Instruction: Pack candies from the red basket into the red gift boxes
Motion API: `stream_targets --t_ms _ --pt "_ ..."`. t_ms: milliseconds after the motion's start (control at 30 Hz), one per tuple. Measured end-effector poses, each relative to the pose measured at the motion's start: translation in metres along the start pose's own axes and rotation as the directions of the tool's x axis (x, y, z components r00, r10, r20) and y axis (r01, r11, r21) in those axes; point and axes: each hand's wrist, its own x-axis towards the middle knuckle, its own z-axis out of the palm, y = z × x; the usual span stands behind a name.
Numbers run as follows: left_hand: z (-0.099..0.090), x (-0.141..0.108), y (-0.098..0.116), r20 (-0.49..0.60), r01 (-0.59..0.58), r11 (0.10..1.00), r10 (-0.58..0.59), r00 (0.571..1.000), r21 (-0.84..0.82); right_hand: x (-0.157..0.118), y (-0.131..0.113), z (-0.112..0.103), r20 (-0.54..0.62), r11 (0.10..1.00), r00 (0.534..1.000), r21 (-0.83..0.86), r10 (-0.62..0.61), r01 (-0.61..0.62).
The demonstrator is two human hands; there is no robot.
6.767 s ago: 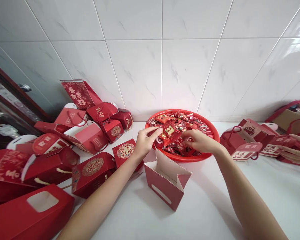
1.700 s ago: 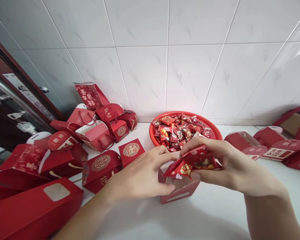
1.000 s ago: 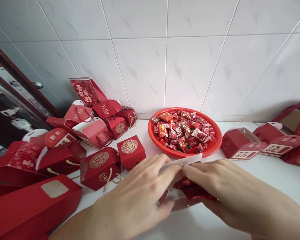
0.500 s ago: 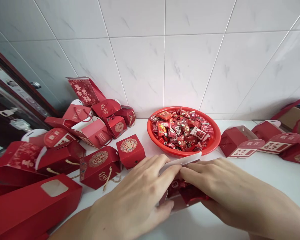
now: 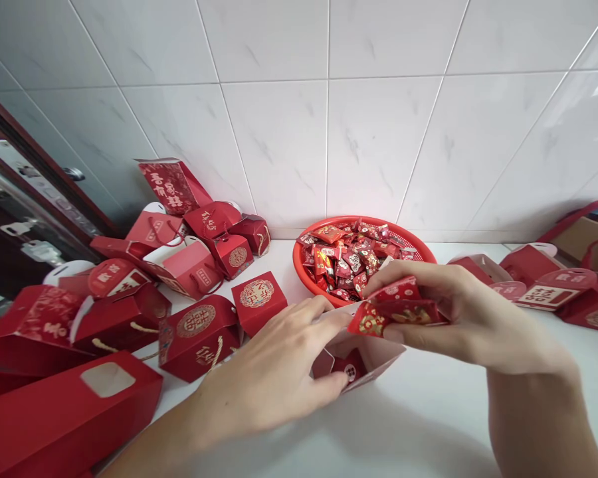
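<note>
My left hand grips the left side of an open paper box, thumb at the near side and fingers over the far side. Down in the box lies a dark red wrapped candy, partly hidden by my thumb. Just above the box's right part, my right hand pinches red-and-gold wrapped candies between thumb and fingers; their exact number is unclear. Behind the box sits a red plastic basket heaped with wrapped candies, its front right part hidden by my right hand.
Red gift boxes with gold print and rope handles crowd the left, with a long red box nearest. More red boxes stand at the right. A tiled wall closes off the back of the white surface.
My right hand has risen out of the box and turned, now showing the red candies in its fingers. My left hand keeps its hold on the box, whose inside is more visible.
</note>
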Motion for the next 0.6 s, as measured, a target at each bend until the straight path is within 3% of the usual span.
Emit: stream_targets --t_ms 133,233,433,600 --pt "-0.002 0.005 0.003 -0.015 0.0 0.999 -0.001 1.0 -0.033 0.008 0.009 0.0 -0.017 0.996 0.998 0.065 -0.061 0.062" --pt "-0.003 0.007 0.002 -0.017 0.026 0.998 -0.028 0.999 -0.063 0.011 0.011 0.002 0.079 0.993 0.99 -0.003 -0.113 0.114" --pt "-0.005 0.009 -0.006 -0.03 0.021 0.996 -0.024 0.999 -0.089 0.012 0.01 0.008 0.212 0.967 0.976 -0.237 -0.041 0.092" --pt "-0.007 0.011 -0.005 -0.047 -0.052 0.989 0.046 0.998 -0.135 0.01 0.009 0.011 0.262 0.96 0.964 -0.254 -0.046 0.115"
